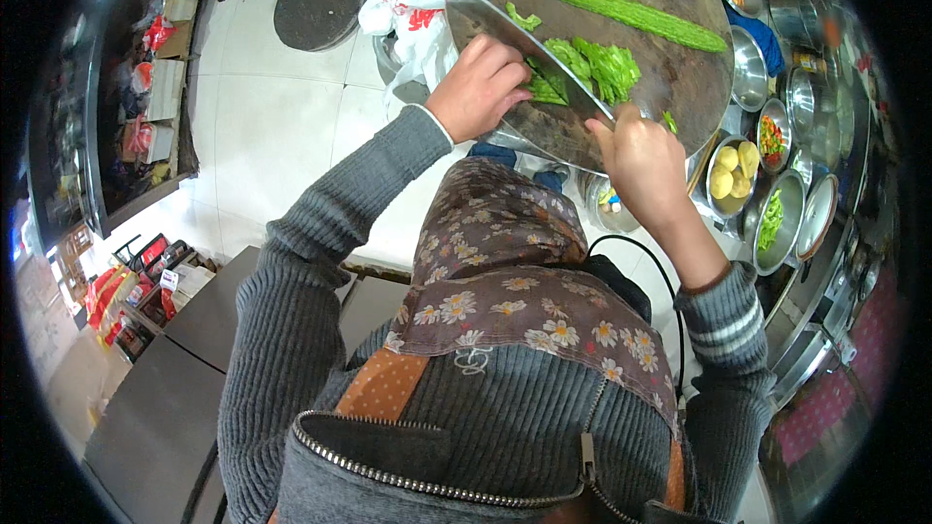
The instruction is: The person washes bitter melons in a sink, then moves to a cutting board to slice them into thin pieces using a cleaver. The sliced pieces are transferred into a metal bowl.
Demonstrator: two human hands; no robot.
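Note:
A round wooden chopping board (680,78) lies ahead of me. On it are a whole long green bitter gourd (636,15) and a pile of cut green pieces (594,65). My right hand (643,163) grips the handle of a broad cleaver (505,29) at the board's near edge. The blade slants up and left across the board. My left hand (481,87) is curled over the cut green pieces, pressed against the flat of the blade.
Metal bowls crowd the right side: peeled potatoes (733,170), green strips (772,218), mixed chopped vegetables (772,136). A white plastic bag (417,19) hangs left of the board. A dark round lid (318,5) lies on the white tiled floor. A grey cabinet (194,359) stands lower left.

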